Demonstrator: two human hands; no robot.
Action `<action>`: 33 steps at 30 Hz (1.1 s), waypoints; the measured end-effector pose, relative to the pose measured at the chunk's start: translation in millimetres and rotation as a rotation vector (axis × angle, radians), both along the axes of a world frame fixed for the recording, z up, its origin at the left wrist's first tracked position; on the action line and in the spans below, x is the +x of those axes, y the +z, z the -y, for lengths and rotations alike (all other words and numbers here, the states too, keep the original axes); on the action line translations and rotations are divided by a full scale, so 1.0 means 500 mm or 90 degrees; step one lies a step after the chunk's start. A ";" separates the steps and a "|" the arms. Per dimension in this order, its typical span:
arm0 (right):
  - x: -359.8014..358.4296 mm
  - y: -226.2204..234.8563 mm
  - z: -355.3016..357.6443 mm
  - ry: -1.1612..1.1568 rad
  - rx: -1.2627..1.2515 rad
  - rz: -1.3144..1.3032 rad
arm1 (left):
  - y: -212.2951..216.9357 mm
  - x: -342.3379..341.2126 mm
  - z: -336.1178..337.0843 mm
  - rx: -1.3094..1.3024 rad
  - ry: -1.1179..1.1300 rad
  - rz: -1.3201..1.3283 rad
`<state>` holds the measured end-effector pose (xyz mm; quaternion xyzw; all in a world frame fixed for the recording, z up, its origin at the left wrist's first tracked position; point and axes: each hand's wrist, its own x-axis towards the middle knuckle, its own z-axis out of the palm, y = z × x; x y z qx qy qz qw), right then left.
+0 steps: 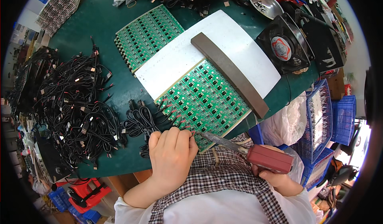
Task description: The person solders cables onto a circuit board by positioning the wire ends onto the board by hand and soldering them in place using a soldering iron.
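Observation:
My right hand (275,176) grips the dark red handle of a soldering gun (269,159). Its long metal shaft reaches left across the near edge of a green circuit board panel (203,98). Close to the tip, my left hand (171,154) is closed in a pinch on a thin black cable, mostly hidden by the fingers. Several red-tipped cable ends (172,111) lie along the panel's left edge. Their coiled black cables (140,120) rest beside the panel. A brown bar (229,74) lies across the panel, which sits on a white board (239,44).
A big heap of black cables (76,104) covers the table's left side. Stacked green panels (149,36) lie beyond the white board. At the right stand a black fan (283,44) and a metal bowl (265,4). Blue crates (319,120) stand off the table's right edge.

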<state>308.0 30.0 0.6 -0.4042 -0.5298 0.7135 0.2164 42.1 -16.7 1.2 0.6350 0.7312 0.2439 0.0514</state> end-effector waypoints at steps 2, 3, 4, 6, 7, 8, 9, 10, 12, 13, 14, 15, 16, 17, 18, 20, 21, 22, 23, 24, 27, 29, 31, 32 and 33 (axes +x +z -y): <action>0.000 -0.002 -0.002 0.019 0.011 0.010 | 0.000 0.000 0.000 -0.003 0.001 -0.002; 0.000 -0.004 -0.003 0.020 0.006 0.004 | 0.000 0.000 0.000 -0.002 -0.001 -0.004; 0.001 -0.005 -0.003 0.021 0.002 -0.002 | 0.000 0.000 0.000 -0.001 -0.005 -0.007; 0.002 -0.001 -0.004 0.032 0.025 0.020 | 0.000 0.001 0.000 -0.002 -0.006 -0.015; 0.003 0.000 -0.004 0.043 0.048 0.040 | -0.001 0.001 0.000 -0.003 -0.006 -0.024; 0.002 0.002 -0.001 0.043 0.048 0.040 | 0.000 0.002 0.000 -0.003 -0.006 -0.024; 0.001 0.003 0.003 0.003 0.015 0.021 | 0.001 0.002 -0.001 -0.006 -0.009 -0.026; -0.002 0.004 0.006 -0.035 -0.017 0.001 | 0.002 0.002 -0.001 -0.008 -0.010 -0.028; -0.010 0.008 0.005 -0.056 -0.050 -0.042 | 0.002 0.003 -0.002 -0.011 -0.010 -0.032; -0.013 0.009 0.005 -0.076 -0.082 -0.083 | 0.003 0.003 -0.001 -0.013 -0.010 -0.035; -0.012 0.008 0.005 -0.076 -0.082 -0.083 | 0.003 0.003 -0.001 -0.012 -0.010 -0.035; -0.009 0.006 0.006 -0.075 -0.076 -0.080 | 0.003 0.002 -0.001 -0.011 -0.007 -0.037; -0.006 0.004 0.008 -0.075 -0.069 -0.078 | 0.003 0.003 -0.001 -0.009 -0.007 -0.040; -0.006 0.002 0.009 -0.076 -0.068 -0.079 | 0.004 0.004 -0.001 -0.008 -0.008 -0.041; -0.005 0.000 0.011 -0.085 -0.069 -0.089 | 0.006 0.004 -0.001 -0.013 -0.008 -0.043; -0.002 -0.001 0.011 -0.093 -0.070 -0.100 | 0.008 0.001 0.000 -0.018 -0.009 -0.046; 0.002 0.000 0.009 -0.078 -0.080 -0.106 | 0.010 -0.003 -0.001 -0.020 -0.023 -0.023; 0.005 0.002 0.010 -0.066 -0.089 -0.108 | 0.010 -0.009 -0.003 -0.021 -0.041 0.004; 0.006 0.004 0.011 -0.070 -0.088 -0.107 | 0.008 -0.019 -0.006 -0.020 -0.044 0.005; 0.007 0.006 0.012 -0.078 -0.092 -0.109 | 0.005 -0.033 -0.009 -0.023 -0.104 0.045; 0.007 0.010 0.012 -0.077 -0.101 -0.117 | 0.004 -0.061 -0.009 -0.032 -0.182 0.087; 0.005 0.012 0.011 -0.074 -0.102 -0.123 | 0.005 -0.064 -0.011 -0.036 -0.235 0.045; 0.003 0.013 0.012 -0.054 -0.089 -0.108 | 0.012 -0.063 -0.011 -0.038 -0.244 0.028; 0.001 0.014 0.012 -0.055 -0.088 -0.109 | 0.015 -0.062 -0.012 -0.041 -0.252 0.013; -0.002 0.014 0.013 -0.056 -0.091 -0.104 | 0.017 -0.060 -0.011 -0.041 -0.253 0.013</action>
